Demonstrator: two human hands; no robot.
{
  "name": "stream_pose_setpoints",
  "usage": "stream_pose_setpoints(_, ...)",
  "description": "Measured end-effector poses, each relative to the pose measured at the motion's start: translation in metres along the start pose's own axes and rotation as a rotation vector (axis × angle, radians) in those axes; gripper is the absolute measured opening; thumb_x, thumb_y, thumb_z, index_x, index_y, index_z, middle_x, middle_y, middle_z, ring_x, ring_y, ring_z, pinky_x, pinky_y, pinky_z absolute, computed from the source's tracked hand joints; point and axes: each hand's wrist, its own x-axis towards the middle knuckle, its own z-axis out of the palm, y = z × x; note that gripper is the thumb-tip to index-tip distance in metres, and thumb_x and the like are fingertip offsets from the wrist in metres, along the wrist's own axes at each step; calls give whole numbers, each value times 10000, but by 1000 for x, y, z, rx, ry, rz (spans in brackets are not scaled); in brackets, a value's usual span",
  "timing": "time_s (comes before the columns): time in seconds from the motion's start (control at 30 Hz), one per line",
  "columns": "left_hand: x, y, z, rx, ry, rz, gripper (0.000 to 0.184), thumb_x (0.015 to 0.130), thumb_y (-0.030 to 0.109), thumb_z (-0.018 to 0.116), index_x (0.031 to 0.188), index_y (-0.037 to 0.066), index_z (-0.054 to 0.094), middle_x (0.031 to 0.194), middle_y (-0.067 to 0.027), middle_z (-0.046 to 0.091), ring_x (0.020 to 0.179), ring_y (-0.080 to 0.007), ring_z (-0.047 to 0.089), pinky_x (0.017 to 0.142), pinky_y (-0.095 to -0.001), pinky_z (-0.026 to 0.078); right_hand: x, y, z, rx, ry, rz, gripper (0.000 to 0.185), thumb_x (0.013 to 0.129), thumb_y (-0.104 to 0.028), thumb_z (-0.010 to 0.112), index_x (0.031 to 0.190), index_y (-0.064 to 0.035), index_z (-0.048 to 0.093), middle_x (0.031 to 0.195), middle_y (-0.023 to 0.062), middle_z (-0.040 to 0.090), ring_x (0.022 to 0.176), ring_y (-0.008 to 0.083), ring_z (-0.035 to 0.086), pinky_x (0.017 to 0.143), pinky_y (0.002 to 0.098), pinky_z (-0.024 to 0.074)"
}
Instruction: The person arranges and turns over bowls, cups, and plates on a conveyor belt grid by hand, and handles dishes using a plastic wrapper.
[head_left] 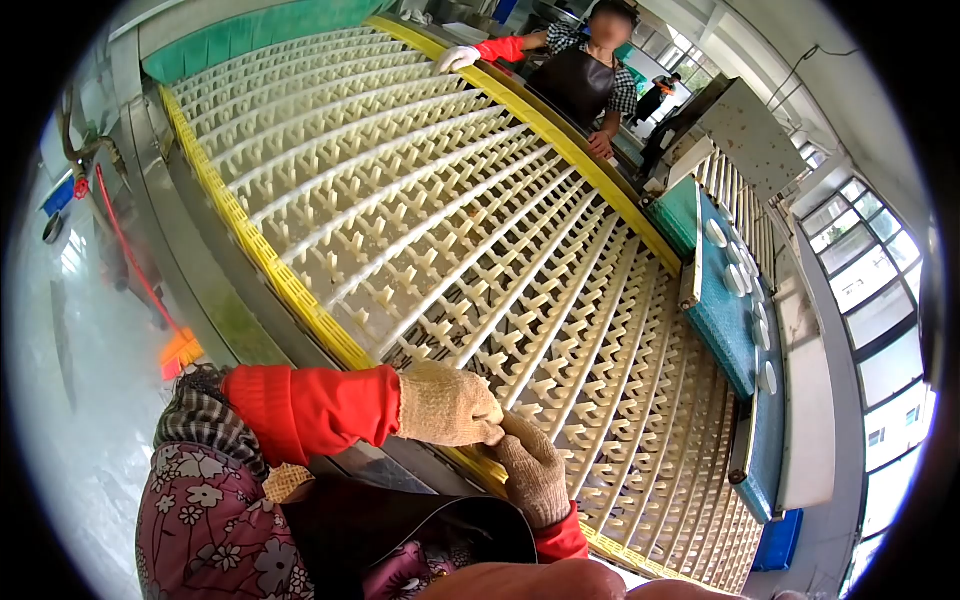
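Both my hands wear tan knitted gloves and meet over the near yellow edge of a wide conveyor. My left hand (450,404), with a red sleeve behind it, has its fingers curled together. Against its fingertips rests my right hand (533,470), also closed. Whatever lies between the fingers, if anything, is too small to make out. Beneath and beyond them spreads the conveyor bed (470,250), made of white rods with rows of cream pegs. The yellow side strip (290,285) runs along its near edge.
Across the conveyor stands a person (585,80) in a dark apron, one white-gloved hand on the far yellow rail (540,120). White oval pieces lie on a blue belt (725,330) at the right. An orange broom (180,350) is on the floor at left.
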Motion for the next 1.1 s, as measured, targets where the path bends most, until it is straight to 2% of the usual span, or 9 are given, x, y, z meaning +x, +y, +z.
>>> stream_pose_setpoints(0.03, 1, 0, 2, 0, 1, -1, 421, 1092, 493, 620, 1013, 131, 819, 957, -155, 802, 940, -406, 786, 859, -522, 607, 0, 1, -1, 58, 2, 43, 450, 1094, -187, 648, 1492, 14, 714, 1276, 137, 796, 1165, 164, 726, 1065, 335, 557)
stream_pose_setpoints(0.17, 6, -4, 17, 18, 27, 15, 415, 1086, 493, 626, 1007, 138, 825, 924, -161, 796, 906, -408, 785, 833, -518, 606, -4, 14, -8, -106, 10, -55, 457, 1098, -189, 640, 1501, 14, 707, 1310, 153, 795, 1209, 182, 733, 1085, 343, 556)
stream_pose_setpoints(0.4, 7, 10, 13, 29, -26, -27, 387, 1091, 470, 626, 1048, 129, 803, 997, -177, 794, 989, -425, 769, 852, -548, 594, -7, 20, -12, 15, -7, 10, 451, 1106, -192, 618, 1498, 12, 710, 1300, 151, 796, 1190, 183, 735, 1075, 344, 563)
stream_pose_setpoints(0.57, 12, 4, 25, 8, 23, 20, 373, 1091, 458, 641, 1035, 128, 805, 943, -161, 798, 920, -418, 780, 804, -526, 600, -11, 16, -15, -31, -5, -31, 446, 1110, -191, 608, 1492, 12, 715, 1288, 143, 794, 1162, 179, 738, 1049, 339, 575)
stream_pose_setpoints(0.73, 16, 9, 27, 27, 18, 16, 364, 1085, 456, 649, 1036, 133, 808, 916, -165, 791, 896, -419, 779, 795, -524, 596, -13, 22, -20, 165, 14, 98, 443, 1110, -184, 604, 1490, 13, 715, 1304, 152, 789, 1180, 193, 737, 1064, 351, 567)
stream_pose_setpoints(0.83, 18, 8, 33, 51, 34, 39, 355, 1079, 455, 654, 1039, 139, 810, 901, -166, 785, 886, -418, 776, 796, -523, 595, -13, 30, -26, 9, -27, 20, 452, 1108, -183, 604, 1501, 17, 705, 1330, 162, 781, 1207, 210, 730, 1081, 361, 555)
stream_pose_setpoints(0.93, 19, 11, 35, 37, 54, 41, 347, 1072, 456, 661, 1041, 145, 812, 891, -165, 782, 879, -418, 774, 797, -520, 595, -14, 39, -26, -15, -7, -94, 337, 1150, -126, 645, 1417, 71, 703, 1323, 194, 752, 1126, 229, 783, 969, 369, 653)
stream_pose_setpoints(1.03, 20, 13, 40, 15, 41, 10, 344, 1069, 459, 664, 1047, 150, 814, 895, -163, 783, 882, -417, 773, 797, -518, 594, -18, 32, -26, 21, 8, -42, 275, 1130, -90, 651, 1346, 65, 721, 1309, 197, 756, 1059, 239, 788, 905, 370, 654)
stream_pose_setpoints(1.1, 23, 16, 40, 21, 18, 2, 344, 1069, 461, 664, 1054, 152, 815, 900, -163, 784, 890, -416, 773, 801, -518, 594, -18, 49, -29, -127, 21, -234, 217, 1103, -69, 666, 1271, 55, 725, 1298, 200, 757, 1022, 256, 786, 881, 366, 651)
